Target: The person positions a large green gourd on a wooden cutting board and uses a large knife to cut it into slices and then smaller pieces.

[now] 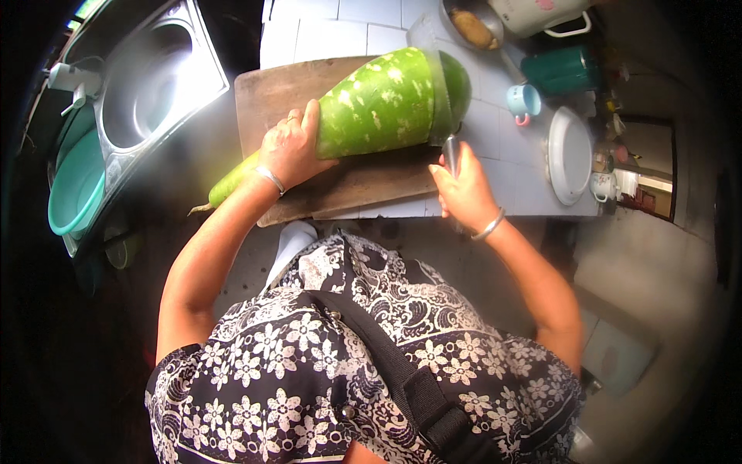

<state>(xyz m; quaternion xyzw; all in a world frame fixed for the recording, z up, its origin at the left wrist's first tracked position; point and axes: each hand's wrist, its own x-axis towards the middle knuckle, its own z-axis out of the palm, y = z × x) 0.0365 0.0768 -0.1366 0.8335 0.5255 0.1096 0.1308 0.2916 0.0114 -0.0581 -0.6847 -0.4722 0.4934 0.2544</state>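
Observation:
A large speckled green bottle gourd (379, 104) lies across a wooden cutting board (284, 87), its narrow pale stem end toward the lower left. My left hand (297, 142) presses on the gourd where it narrows, fingers spread over its skin. My right hand (464, 185) is closed around the handle of a knife (451, 152). The blade stands crosswise in the gourd near its thick right end. Beyond the blade shows the darker green rounded end piece (457, 84); whether it is fully cut through, I cannot tell.
A steel sink (151, 87) with a teal basin (78, 182) beside it is on the left. On the white tiled counter (487, 133) stand a metal pan (493, 23), a light blue cup (523, 101), a dark green container (559, 69) and a white oval plate (570, 155) at the right.

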